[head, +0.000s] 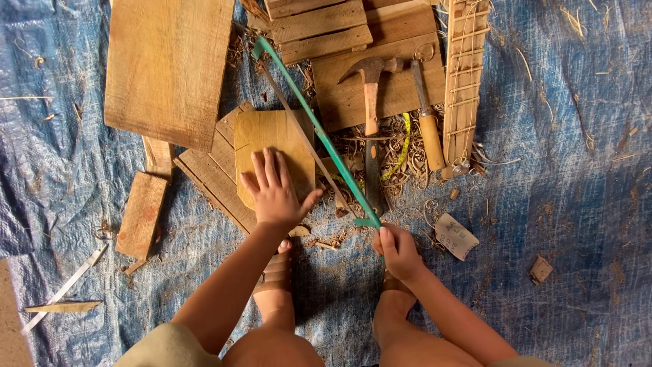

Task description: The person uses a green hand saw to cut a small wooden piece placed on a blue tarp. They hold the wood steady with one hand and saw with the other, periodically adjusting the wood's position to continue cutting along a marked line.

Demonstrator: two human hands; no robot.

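Small wooden board point(272, 146), pale with clipped corners, lay flat on slatted pallet wood point(217, 173) over a blue tarp point(564, 204). Was pinned under the left hand point(275, 194), fingers point(268, 166) spread apart and pressed flat on its lower half. Green bow saw point(319, 132) ran diagonally along the board's right edge, blade against the wood. Was gripped at the near end by the right hand point(397, 251), fingers wrapped together around the handle. Just beyond, on another plank point(394, 81): claw hammer point(371, 85) and wooden-handled chisel point(428, 126), side by side. Yellow measuring tape point(401, 153) curled among shavings. Large plank point(166, 64) upper left.
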